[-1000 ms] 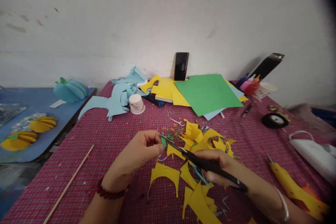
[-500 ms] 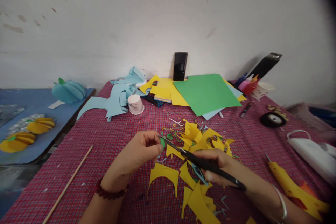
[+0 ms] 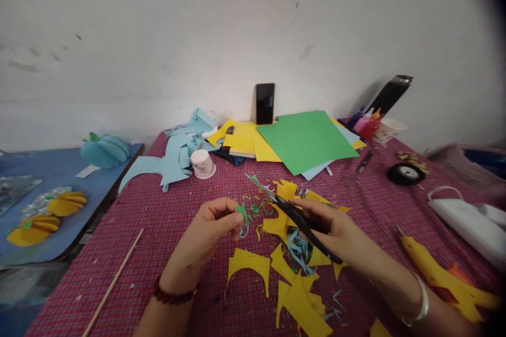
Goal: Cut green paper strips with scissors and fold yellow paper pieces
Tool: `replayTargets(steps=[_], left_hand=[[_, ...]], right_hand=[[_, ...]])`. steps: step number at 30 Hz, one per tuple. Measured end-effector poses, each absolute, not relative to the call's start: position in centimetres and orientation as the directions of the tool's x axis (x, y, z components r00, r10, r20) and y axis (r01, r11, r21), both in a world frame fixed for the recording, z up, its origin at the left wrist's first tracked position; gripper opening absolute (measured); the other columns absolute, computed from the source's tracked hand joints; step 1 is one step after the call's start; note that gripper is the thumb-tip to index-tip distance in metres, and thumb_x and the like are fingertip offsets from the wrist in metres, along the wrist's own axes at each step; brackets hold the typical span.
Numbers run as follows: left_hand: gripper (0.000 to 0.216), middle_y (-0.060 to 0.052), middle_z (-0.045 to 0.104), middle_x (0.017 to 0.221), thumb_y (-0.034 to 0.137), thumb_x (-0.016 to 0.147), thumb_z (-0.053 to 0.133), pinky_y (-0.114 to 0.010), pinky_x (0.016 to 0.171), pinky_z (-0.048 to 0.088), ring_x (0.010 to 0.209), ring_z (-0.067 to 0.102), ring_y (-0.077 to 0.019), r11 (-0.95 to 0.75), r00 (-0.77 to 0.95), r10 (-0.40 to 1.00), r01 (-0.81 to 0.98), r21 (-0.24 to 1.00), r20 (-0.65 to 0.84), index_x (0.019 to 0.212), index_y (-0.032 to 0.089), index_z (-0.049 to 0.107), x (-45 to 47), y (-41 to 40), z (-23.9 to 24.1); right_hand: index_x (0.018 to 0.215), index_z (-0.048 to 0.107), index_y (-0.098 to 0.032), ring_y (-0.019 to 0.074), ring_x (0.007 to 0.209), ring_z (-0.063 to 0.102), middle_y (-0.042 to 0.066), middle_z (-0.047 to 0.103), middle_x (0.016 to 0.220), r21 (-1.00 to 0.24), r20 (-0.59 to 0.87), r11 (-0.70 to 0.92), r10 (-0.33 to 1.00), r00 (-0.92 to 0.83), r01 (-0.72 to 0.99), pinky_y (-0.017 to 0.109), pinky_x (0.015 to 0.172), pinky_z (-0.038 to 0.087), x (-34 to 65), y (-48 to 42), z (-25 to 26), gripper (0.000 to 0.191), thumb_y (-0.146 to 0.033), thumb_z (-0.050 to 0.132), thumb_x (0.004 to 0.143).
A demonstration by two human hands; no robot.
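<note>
My left hand [image 3: 211, 226] pinches a small green paper piece [image 3: 241, 212] between thumb and fingertips above the red checked tablecloth [image 3: 158, 221]. My right hand [image 3: 334, 229] grips black-handled scissors [image 3: 294, 215], blades pointing up and left, apart from the green piece. Yellow paper offcuts [image 3: 249, 264] and green and blue slivers lie scattered under and between both hands.
A green sheet [image 3: 304, 139] tops stacked yellow and blue paper at the back, by a phone [image 3: 264, 103] leaning on the wall. Light blue scraps [image 3: 174, 155], a paper cup [image 3: 202, 163], a wooden stick [image 3: 113, 283], black tape roll [image 3: 405, 174], glue gun [image 3: 438, 274]. Paper pumpkins [image 3: 105, 148] on the left blue table.
My right hand has lifted the scissors away from the green piece, up and to the right. My left hand still pinches the piece and has barely moved.
</note>
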State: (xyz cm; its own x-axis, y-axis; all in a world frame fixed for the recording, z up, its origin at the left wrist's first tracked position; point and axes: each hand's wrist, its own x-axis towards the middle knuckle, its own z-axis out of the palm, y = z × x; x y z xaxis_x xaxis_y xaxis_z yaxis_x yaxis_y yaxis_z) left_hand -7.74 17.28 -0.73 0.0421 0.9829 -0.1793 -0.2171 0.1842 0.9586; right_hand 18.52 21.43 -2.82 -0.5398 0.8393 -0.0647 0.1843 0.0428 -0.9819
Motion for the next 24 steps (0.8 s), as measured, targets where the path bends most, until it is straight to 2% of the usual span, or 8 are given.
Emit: replayTargets(steps=[4, 8, 11, 13, 16, 18, 21, 24], left_hand=[[0.013, 0.002, 0.059, 0.06, 0.026, 0.07, 0.07, -0.023, 0.055, 0.039, 0.054, 0.05, -0.0101, 0.154, 0.027, 0.988, -0.244, 0.958, -0.152, 0.063, 0.018, 0.062, -7.3, 17.4, -0.9], [0.003, -0.002, 0.068, 0.078, 0.021, 0.069, 0.068, -0.026, 0.074, 0.042, 0.075, 0.057, -0.015, 0.077, -0.053, 0.995, -0.195, 0.978, -0.089, 0.067, 0.018, 0.067, -7.1, 17.4, -1.1], [0.002, -0.003, 0.069, 0.082, 0.02, 0.068, 0.069, -0.028, 0.08, 0.041, 0.083, 0.058, -0.0171, 0.06, -0.053, 0.996, -0.198, 0.978, -0.072, 0.068, 0.018, 0.067, -7.0, 17.3, -1.1], [0.005, -0.002, 0.069, 0.08, 0.019, 0.068, 0.07, -0.027, 0.079, 0.041, 0.08, 0.058, -0.016, 0.047, -0.027, 0.998, -0.237, 0.97, -0.055, 0.069, 0.018, 0.065, -6.8, 17.2, -1.2], [0.01, -0.001, 0.067, 0.073, 0.019, 0.069, 0.072, -0.025, 0.072, 0.043, 0.071, 0.058, -0.0133, 0.045, 0.002, 0.999, -0.352, 0.935, -0.047, 0.069, 0.018, 0.062, -6.4, 17.3, -1.4], [0.015, 0.0, 0.066, 0.068, 0.019, 0.067, 0.074, -0.025, 0.068, 0.043, 0.065, 0.057, -0.0121, 0.044, 0.005, 0.999, -0.427, 0.903, -0.047, 0.068, 0.017, 0.06, -6.1, 17.4, -1.6], [0.017, 0.0, 0.065, 0.067, 0.019, 0.066, 0.076, -0.025, 0.066, 0.044, 0.062, 0.058, -0.0114, 0.053, 0.017, 0.999, -0.482, 0.875, -0.051, 0.069, 0.016, 0.059, -5.9, 17.5, -1.9], [0.014, 0.0, 0.063, 0.067, 0.019, 0.071, 0.073, -0.025, 0.068, 0.044, 0.065, 0.058, -0.0115, 0.069, 0.064, 0.997, -0.523, 0.85, -0.042, 0.069, 0.016, 0.059, -5.8, 17.5, -2.2]], right_hand=[[0.14, 0.048, -0.026, 0.0269, 0.118, 0.053, 0.01, 0.055, 0.131, -0.99, 0.03, 0.105, 0.809, -0.587, 0.095, 0.04, 0.096, 0.045, 19.7, 19.7, 1.1, 0.068, -0.036, 0.074, 0.077], [0.136, 0.052, -0.026, 0.0241, 0.111, 0.058, 0.008, 0.061, 0.122, -0.982, 0.025, 0.146, 0.728, -0.685, 0.119, 0.037, 0.091, 0.048, 20.5, 20.0, 3.5, 0.06, -0.033, 0.072, 0.079], [0.134, 0.052, -0.023, 0.0235, 0.105, 0.06, 0.008, 0.064, 0.118, -0.933, 0.057, 0.261, 0.787, -0.614, 0.249, 0.036, 0.087, 0.05, 20.6, 23.1, 3.4, 0.053, -0.032, 0.066, 0.084], [0.131, 0.054, -0.018, 0.0244, 0.104, 0.06, 0.01, 0.064, 0.118, -0.792, 0.151, 0.404, 0.856, -0.494, 0.457, 0.035, 0.088, 0.048, 20.4, 26.4, 2.6, 0.046, -0.03, 0.059, 0.087], [0.132, 0.053, -0.011, 0.025, 0.105, 0.059, 0.012, 0.063, 0.117, -0.323, 0.222, 0.438, 0.897, -0.383, 0.839, 0.031, 0.089, 0.043, 19.9, 31.7, 0.8, 0.046, -0.027, 0.053, 0.089], [0.129, 0.054, -0.006, 0.0257, 0.103, 0.06, 0.016, 0.063, 0.112, -0.237, 0.228, 0.397, 0.91, -0.346, 0.887, 0.032, 0.088, 0.043, 19.5, 34.3, -0.2, 0.044, -0.024, 0.055, 0.089], [0.121, 0.058, -0.012, 0.0238, 0.101, 0.06, 0.013, 0.062, 0.113, -0.172, 0.246, 0.386, 0.908, -0.34, 0.906, 0.041, 0.089, 0.046, 18.9, 35.8, -1.0, 0.036, -0.028, 0.061, 0.089], [0.116, 0.062, -0.013, 0.0277, 0.108, 0.054, 0.015, 0.061, 0.115, -0.117, 0.286, 0.412, 0.886, -0.366, 0.904, 0.046, 0.096, 0.04, 18.3, 34.8, -1.4, 0.031, -0.024, 0.061, 0.088]])
